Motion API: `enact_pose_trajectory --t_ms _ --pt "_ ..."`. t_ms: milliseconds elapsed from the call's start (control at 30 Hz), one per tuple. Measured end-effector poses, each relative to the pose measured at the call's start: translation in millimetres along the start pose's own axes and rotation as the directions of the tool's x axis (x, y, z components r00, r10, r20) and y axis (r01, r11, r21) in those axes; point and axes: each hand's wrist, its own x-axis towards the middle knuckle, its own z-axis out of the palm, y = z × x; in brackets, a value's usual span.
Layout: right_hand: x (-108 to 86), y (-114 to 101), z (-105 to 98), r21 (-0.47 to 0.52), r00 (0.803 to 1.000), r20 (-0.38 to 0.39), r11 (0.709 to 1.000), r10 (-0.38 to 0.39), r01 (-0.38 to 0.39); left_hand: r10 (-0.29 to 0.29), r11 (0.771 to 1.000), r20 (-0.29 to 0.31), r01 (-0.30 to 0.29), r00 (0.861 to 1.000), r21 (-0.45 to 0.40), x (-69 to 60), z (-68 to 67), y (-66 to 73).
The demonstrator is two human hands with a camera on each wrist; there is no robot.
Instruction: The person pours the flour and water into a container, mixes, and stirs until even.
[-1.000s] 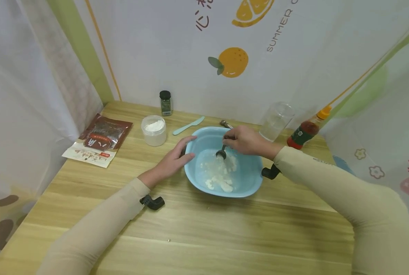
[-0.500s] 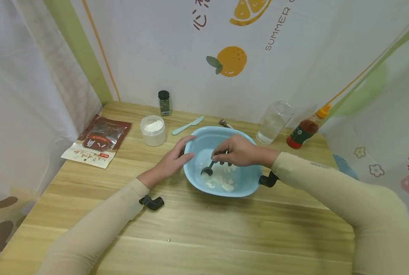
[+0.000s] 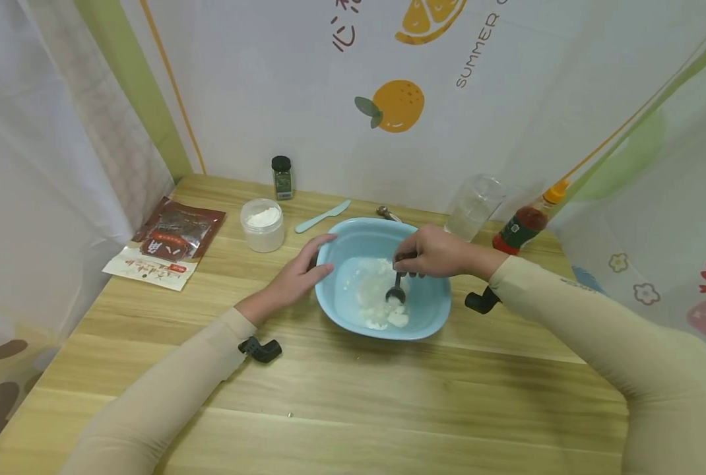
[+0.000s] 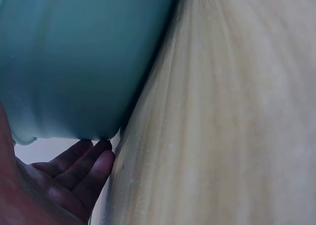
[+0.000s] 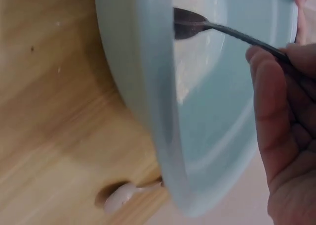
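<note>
A light-blue basin holds wet white powder with lumps in cloudy liquid. My left hand holds the basin's left side, thumb over the rim. In the left wrist view, fingers of that hand touch the basin's outer wall. With my right hand I pinch the handle of a dark metal spoon, its bowl down in the white mixture. The right wrist view has the spoon inside the basin, thumb and fingertips on its handle.
Behind the basin lie a light-blue plastic knife and another spoon. A tub of white powder, a black-capped spice jar and a spice packet stand left. A clear cup and a red sauce bottle are right.
My right hand has moved the spoon left through the white mixture, then back right and toward the basin's near side. The lumps have shifted. My left hand has stayed on the rim.
</note>
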Motion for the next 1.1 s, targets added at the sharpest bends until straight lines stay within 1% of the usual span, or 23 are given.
enact_pose_trajectory --t_ms 67,100,167,200,333,367,400,433,467,567,600,633,667,700,767,800,867,900,933,967,1033,1100 --pt "-0.7 -4 3 0.026 0.999 0.036 1.0 -0.014 0.013 0.009 1.0 0.0 -0.009 1.0 0.003 -0.4 0.0 -0.5" --pt "-0.5 -6 5 0.042 0.998 0.053 0.999 -0.02 0.018 0.026 1.0 -0.005 -0.026 1.0 0.003 0.1 -0.2 -4.2" --pt "1.8 -9 9 0.065 0.997 0.073 0.997 -0.035 0.031 0.047 0.999 -0.005 -0.048 0.999 -0.004 0.0 -0.9 -6.1" --pt "3.7 -11 10 0.069 0.996 0.074 0.997 -0.039 0.034 0.069 0.998 -0.006 -0.069 0.998 -0.015 0.5 -1.9 -12.2" --pt "12.2 -9 11 0.057 0.999 0.011 0.998 -0.035 0.034 0.096 0.995 0.001 -0.096 0.995 -0.038 1.4 -2.9 -21.4" --pt "14.1 -7 10 0.052 1.0 -0.01 0.998 -0.026 0.027 0.105 0.994 0.001 -0.104 0.995 -0.04 3.1 -3.6 -29.8" --pt "15.3 -5 9 0.051 0.999 -0.032 0.999 -0.013 0.015 0.106 0.994 0.002 -0.106 0.994 -0.041 3.3 -3.7 -31.5" --pt "16.1 -3 7 0.045 0.999 -0.054 0.999 0.006 -0.004 0.094 0.995 0.006 -0.094 0.996 -0.036 3.1 -3.2 -28.1" --pt "16.4 0 5 0.038 0.997 -0.075 0.999 0.029 -0.026 0.105 0.994 0.008 -0.105 0.994 -0.04 4.4 -4.0 -35.3" --pt "13.9 7 -1 0.006 0.986 -0.137 0.996 0.092 -0.092 0.093 0.995 0.016 -0.093 0.995 -0.033 5.6 -4.5 -35.2" --pt "12.2 9 -3 0.001 0.982 -0.156 0.994 0.104 -0.105 0.079 0.997 0.018 -0.078 0.997 -0.027 4.3 -3.8 -26.9" --pt "9.7 11 -5 -0.008 0.979 -0.169 0.993 0.111 -0.114 0.068 0.997 0.018 -0.068 0.998 -0.021 4.5 -3.4 -24.6" --pt "7.0 13 -5 -0.009 0.978 -0.178 0.993 0.112 -0.116 0.052 0.998 0.017 -0.051 0.999 -0.026 6.5 -4.2 -32.0" --pt "4.0 14 -5 -0.012 0.977 -0.184 0.994 0.106 -0.11 0.031 0.999 0.014 -0.03 0.999 -0.018 7.2 -4.0 -32.5" --pt "-1.5 13 -3 -0.012 0.982 -0.172 0.996 0.083 -0.086 0.037 0.999 0.016 -0.037 0.999 -0.023 7.1 -4.9 -32.0" --pt "-3.5 11 -1 -0.003 0.985 -0.155 0.997 0.069 -0.071 0.027 0.999 0.015 -0.027 1.0 -0.017 5.8 -4.2 -25.4" --pt "-5.5 5 3 0.019 0.992 -0.115 0.999 0.043 -0.041 0.038 0.999 0.013 -0.038 0.999 -0.015 5.2 -4.8 -25.4" --pt "-5.1 2 6 0.025 0.995 -0.094 0.999 0.025 -0.023 0.052 0.999 0.006 -0.052 0.999 0.005 3.1 -3.7 -15.8" --pt "-3.9 -1 8 0.03 0.997 -0.074 1.0 0.01 -0.008 0.053 0.999 0.005 -0.053 0.999 0.012 1.1 -2.8 -6.3" --pt "-1.8 -2 9 0.035 0.998 -0.059 0.999 -0.004 0.006 0.049 0.999 0.001 -0.049 0.999 0.019 0.6 -2.0 -4.0" --pt "3.3 -4 11 0.035 0.998 -0.056 0.999 -0.03 0.032 0.036 0.999 -0.007 -0.036 0.999 0.029 0.1 -0.5 -1.9" --pt "7.4 -2 9 0.013 0.996 -0.081 1.0 -0.028 0.029 0.025 0.999 -0.006 -0.025 1.0 0.027 0.3 0.7 -1.4"
